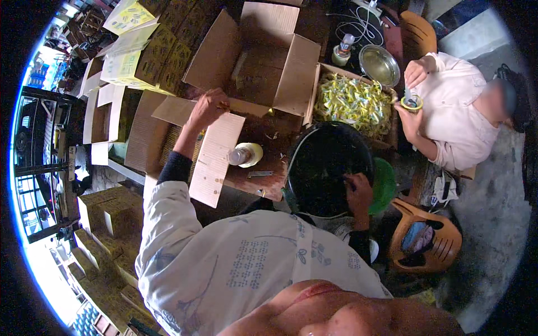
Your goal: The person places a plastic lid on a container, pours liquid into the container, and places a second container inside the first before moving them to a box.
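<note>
My left hand [210, 107] is raised above the meeting edges of two open cardboard boxes, with its fingers curled together. Whether something small is pinched in it, I cannot make out. Below it lies a flap of the nearer cardboard box [216, 161], and the larger open box [262, 75] stands just beyond. My right hand [359, 194] reaches over the near right rim into a large black tub [323, 168]. The tub's inside is too dark to read, and so is what the fingers hold. A whitish jar or bottle [249, 154] stands on the wooden table [269, 180] between my hands.
A carton of yellow-and-white wrapped pieces [353, 105] sits beyond the tub. Beside it are a metal bowl [379, 66] and a bottle [344, 48]. At right, a person [454, 109] holds a small cup. A green basin [382, 185] and orange chair [426, 239] flank the tub.
</note>
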`<act>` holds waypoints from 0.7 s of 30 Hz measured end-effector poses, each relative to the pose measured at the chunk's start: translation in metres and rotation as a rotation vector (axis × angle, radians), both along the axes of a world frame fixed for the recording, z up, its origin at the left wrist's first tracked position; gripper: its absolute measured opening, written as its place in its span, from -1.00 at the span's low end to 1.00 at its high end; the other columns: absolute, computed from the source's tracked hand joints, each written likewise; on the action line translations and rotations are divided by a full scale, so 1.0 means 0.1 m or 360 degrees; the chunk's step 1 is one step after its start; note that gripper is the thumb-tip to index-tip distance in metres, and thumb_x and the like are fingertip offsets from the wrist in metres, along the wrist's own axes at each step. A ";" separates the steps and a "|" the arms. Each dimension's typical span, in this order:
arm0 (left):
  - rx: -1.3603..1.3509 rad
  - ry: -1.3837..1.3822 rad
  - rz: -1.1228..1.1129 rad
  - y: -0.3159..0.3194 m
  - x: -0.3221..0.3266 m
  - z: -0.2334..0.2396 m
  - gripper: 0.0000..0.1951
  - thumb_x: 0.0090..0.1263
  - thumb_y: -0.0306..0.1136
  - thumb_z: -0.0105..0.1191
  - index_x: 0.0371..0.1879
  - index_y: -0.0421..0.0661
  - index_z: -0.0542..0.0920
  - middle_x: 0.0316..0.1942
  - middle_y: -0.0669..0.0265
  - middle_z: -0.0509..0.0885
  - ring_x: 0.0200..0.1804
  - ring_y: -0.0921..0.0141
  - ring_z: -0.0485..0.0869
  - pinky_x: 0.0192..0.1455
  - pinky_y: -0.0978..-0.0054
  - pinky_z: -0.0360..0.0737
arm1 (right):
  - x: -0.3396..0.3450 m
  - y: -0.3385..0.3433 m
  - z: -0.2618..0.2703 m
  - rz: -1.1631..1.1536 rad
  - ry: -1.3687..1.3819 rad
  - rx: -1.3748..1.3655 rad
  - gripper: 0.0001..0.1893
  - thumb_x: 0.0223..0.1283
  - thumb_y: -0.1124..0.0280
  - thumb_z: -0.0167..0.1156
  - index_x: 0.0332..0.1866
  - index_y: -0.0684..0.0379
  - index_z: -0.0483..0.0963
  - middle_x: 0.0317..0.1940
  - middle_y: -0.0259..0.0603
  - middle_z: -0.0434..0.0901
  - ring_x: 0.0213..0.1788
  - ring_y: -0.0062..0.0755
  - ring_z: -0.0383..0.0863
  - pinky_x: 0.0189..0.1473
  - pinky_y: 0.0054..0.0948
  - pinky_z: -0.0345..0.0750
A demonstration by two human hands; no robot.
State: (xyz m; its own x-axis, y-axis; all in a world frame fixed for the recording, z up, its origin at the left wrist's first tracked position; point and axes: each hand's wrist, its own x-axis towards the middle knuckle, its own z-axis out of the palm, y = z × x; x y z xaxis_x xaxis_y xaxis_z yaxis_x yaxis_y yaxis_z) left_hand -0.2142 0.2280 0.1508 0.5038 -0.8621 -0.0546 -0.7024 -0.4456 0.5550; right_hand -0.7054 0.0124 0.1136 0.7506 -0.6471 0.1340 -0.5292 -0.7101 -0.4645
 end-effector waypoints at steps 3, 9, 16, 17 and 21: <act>-0.0286 -0.0188 -0.0112 0.14 -0.06 -0.10 -0.77 0.01 -0.37 0.38 -0.40 -0.10 0.60 -0.35 0.30 0.58 -0.14 0.20 0.60 -0.15 0.28 0.56 | 0.06 0.01 0.13 -0.0073 0.0036 0.0265 -0.81 0.14 0.34 0.29 -0.13 0.06 0.63 -0.14 -0.11 0.63 -0.02 -0.05 0.60 0.05 -0.16 0.53; -0.0467 0.1055 0.0108 0.05 0.14 -0.13 -0.68 0.11 -0.26 0.32 -0.16 -0.08 0.65 -0.15 0.18 0.62 -0.09 0.19 0.62 -0.06 0.29 0.59 | 0.02 0.04 0.09 -0.0118 0.0110 0.0107 -0.80 0.15 0.31 0.30 -0.12 0.02 0.64 -0.09 -0.12 0.65 0.07 -0.04 0.58 0.14 -0.15 0.50; 0.0203 0.0998 -0.0197 -0.95 0.83 -0.73 -0.64 0.10 -0.29 0.34 -0.12 -0.08 0.62 -0.14 0.21 0.61 -0.07 0.22 0.62 -0.05 0.31 0.59 | 0.04 0.01 0.11 -0.0096 -0.0071 0.0029 -0.80 0.04 0.51 0.36 -0.18 0.14 0.63 -0.26 -0.15 0.60 -0.20 -0.16 0.65 -0.11 -0.30 0.57; 0.0269 0.1023 -0.0241 -1.05 0.89 -0.80 -0.64 0.09 -0.30 0.34 -0.11 -0.08 0.62 -0.13 0.21 0.61 -0.07 0.22 0.61 -0.04 0.32 0.59 | 0.05 0.00 0.08 -0.0097 -0.0012 0.0150 -0.80 0.10 0.41 0.32 -0.13 0.03 0.64 -0.18 -0.18 0.64 -0.06 -0.10 0.62 0.01 -0.20 0.55; 0.0442 0.1093 -0.0328 -1.34 0.96 -0.97 -0.61 0.08 -0.32 0.35 -0.09 -0.08 0.60 -0.12 0.23 0.60 -0.06 0.24 0.61 -0.03 0.33 0.59 | 0.07 0.00 0.12 -0.0095 -0.0019 0.0187 -0.79 0.15 0.32 0.29 -0.08 -0.08 0.64 -0.11 -0.22 0.69 0.09 -0.03 0.59 0.13 -0.11 0.53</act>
State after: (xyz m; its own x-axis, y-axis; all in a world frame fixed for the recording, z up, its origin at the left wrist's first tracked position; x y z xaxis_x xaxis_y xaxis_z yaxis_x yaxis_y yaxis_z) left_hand -0.1182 0.0936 0.0534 0.1091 -0.8438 -0.5254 -0.3248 -0.5298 0.7835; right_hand -0.6983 0.0126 0.1259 0.7091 -0.7023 0.0634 -0.5630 -0.6179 -0.5488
